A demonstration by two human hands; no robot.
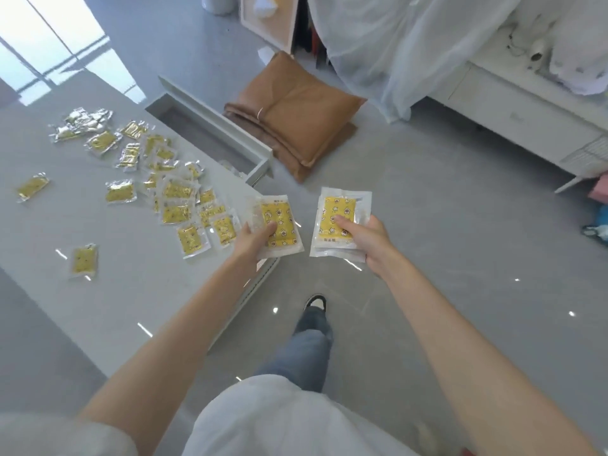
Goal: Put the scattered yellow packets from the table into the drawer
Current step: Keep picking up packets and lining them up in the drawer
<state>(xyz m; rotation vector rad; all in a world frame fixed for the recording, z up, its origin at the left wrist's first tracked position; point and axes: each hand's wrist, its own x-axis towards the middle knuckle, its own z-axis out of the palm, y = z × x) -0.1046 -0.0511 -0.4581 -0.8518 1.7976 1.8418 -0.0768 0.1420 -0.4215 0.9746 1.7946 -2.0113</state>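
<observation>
Two stacks | left hand grips left stack | right hand grips right stack | drawer beyond

Probably a home room: brown floor cushions, draped white sheets, white cabinets.

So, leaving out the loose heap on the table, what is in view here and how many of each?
Hands: 2, left hand and right hand
Held packet bundles: 2, left bundle and right bundle
Open drawer: 1
Table: 1
Total: 6
</observation>
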